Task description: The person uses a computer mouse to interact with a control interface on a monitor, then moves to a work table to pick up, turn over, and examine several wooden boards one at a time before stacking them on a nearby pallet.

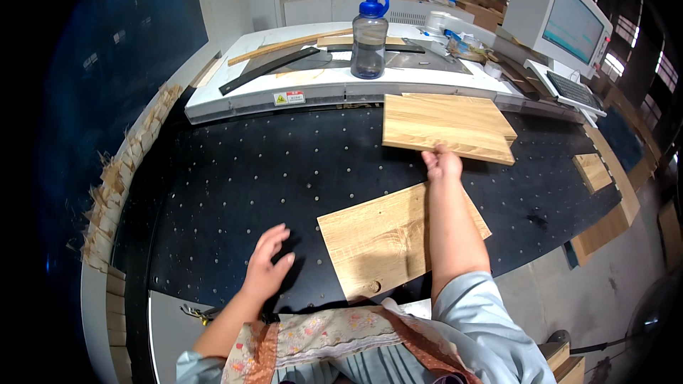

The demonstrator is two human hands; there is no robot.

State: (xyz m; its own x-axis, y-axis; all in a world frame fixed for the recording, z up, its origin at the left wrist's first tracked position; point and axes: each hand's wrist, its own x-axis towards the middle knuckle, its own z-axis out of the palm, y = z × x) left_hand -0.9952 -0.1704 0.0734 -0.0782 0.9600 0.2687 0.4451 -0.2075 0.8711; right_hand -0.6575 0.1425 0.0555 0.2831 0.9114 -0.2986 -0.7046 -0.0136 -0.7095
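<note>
A blue-lidded bottle [369, 41] stands beyond the held board [442, 125].

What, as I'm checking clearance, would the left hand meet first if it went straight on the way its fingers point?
Across the studded black tabletop, the left hand would probably meet the front edge of the white console, near the blue-capped bottle; depth is unclear, so it might pass above.

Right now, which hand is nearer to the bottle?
Right. The right hand grips a board short of the bottle, to its right; the left hand is over the table, farther away and left of it.
</note>
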